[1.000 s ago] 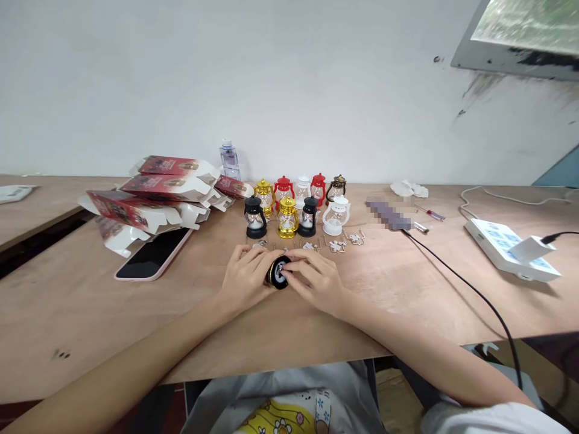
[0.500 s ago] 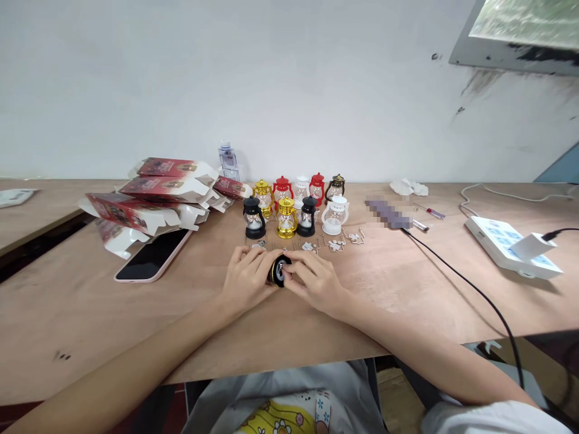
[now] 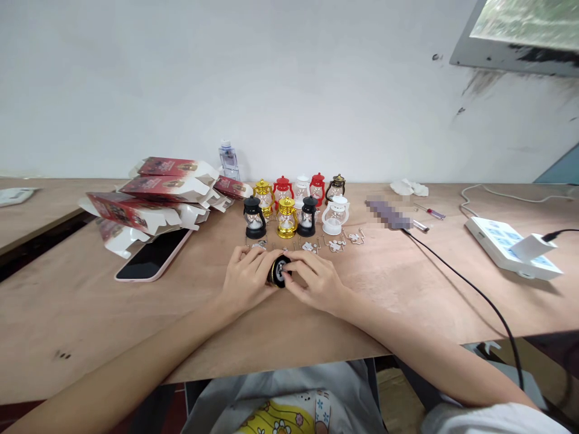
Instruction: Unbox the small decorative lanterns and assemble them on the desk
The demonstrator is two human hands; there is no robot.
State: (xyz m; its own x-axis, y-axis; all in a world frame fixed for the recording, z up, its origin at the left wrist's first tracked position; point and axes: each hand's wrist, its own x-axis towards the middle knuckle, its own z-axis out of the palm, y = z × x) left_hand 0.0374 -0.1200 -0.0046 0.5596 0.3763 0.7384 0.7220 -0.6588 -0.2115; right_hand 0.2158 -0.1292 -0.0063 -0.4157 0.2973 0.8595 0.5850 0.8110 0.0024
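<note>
My left hand (image 3: 246, 276) is wrapped round a small black and gold lantern (image 3: 280, 272), tipped so that its round underside faces me. The fingers of my right hand (image 3: 316, 280) are closed at the lantern's base, with the thumb and fingertips at its middle; any small part between them is too hidden to make out. Just beyond my hands lie bent wire handles and small metal pieces (image 3: 335, 246). Behind those, several mini lanterns stand upright in two rows, among them a black one (image 3: 256, 226), a gold one (image 3: 286, 224) and a white one (image 3: 335, 220).
Flattened red and white boxes (image 3: 154, 187) are piled at the left, partly over a phone (image 3: 151, 259). A bottle (image 3: 228, 161) stands behind. To the right are a screwdriver (image 3: 435, 213), crumpled tissue (image 3: 408, 187), a black cable (image 3: 461, 286) and a white power strip (image 3: 506, 247).
The lantern's underside has turned very slightly between my hands, and the right fingertips have shifted a little on it. Everything else stays in place.
</note>
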